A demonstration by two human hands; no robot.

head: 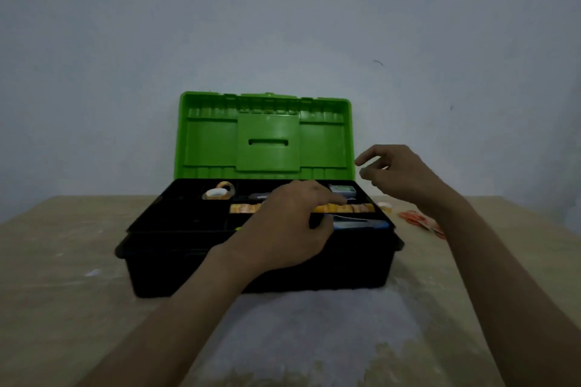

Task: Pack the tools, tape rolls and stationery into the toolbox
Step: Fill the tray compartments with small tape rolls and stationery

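Orange bits (421, 220) on table (63, 261) right of toolbox (188, 270); left hand (283, 229) covers tray (176, 217).

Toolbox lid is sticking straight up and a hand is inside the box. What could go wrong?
The green lid stands upright just behind the left hand, which reaches into the box. A bump could drop it onto the fingers. The orange pieces lie on the table close to the arm of the right hand. They might get swept aside or left unpacked.
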